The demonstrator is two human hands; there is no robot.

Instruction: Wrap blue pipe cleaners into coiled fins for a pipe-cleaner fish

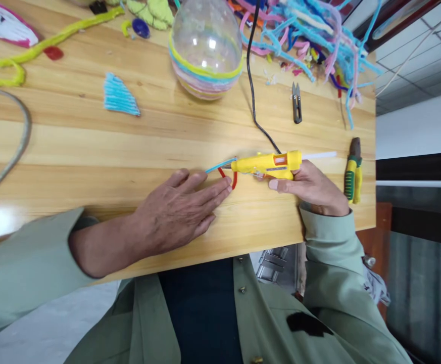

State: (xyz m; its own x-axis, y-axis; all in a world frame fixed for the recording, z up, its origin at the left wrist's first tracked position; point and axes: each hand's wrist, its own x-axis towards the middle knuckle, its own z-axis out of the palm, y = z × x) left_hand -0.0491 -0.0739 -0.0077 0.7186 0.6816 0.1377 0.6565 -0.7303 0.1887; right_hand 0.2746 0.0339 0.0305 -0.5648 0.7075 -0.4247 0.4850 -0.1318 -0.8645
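My right hand (313,188) is wrapped round the handle of a yellow hot glue gun (263,164). A translucent glue stick (321,154) juts from the gun's back end. The nozzle points left and meets a thin blue pipe cleaner (217,166) lying on the wood. My left hand (182,207) lies flat beside it with fingers stretched out. Its fingertips touch a bent red pipe cleaner (235,180) just below the nozzle. Part of the blue strip is hidden under my left fingers.
A clear balloon-shaped globe (208,40) with coloured bands stands behind. A black cord (253,106) runs to the glue gun. Thread snips (297,103) and pliers (352,174) lie right, below a pile of pipe cleaners (311,30). A blue ridged piece (119,96) lies left.
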